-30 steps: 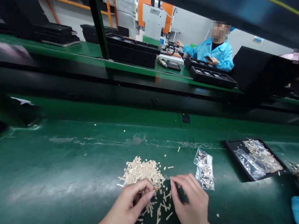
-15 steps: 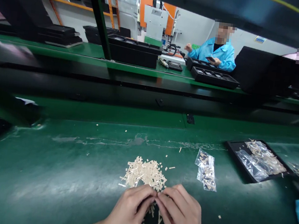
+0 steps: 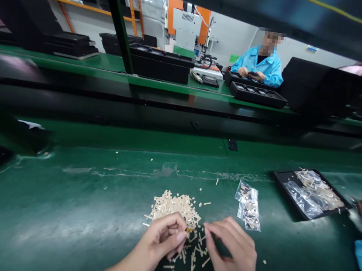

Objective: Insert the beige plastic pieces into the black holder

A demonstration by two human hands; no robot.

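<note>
A tiny dark-and-yellow piece (image 3: 190,230) is sitting pinched between the thumb and forefinger of the left hand (image 3: 163,243), at the six o'clock edge of the heap of pale plastic bits (image 3: 175,207) on the green belt (image 3: 69,209). The right hand (image 3: 234,256), pressed against the left half a second ago, is now drawing away toward three o'clock, fingertips loosely closed and holding nothing I can make out. That parting suggests the piece is being pulled free; a small clear bag (image 3: 247,205) is lying at two o'clock.

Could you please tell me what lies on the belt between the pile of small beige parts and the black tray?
A small clear bag of parts, in the head view.
</note>
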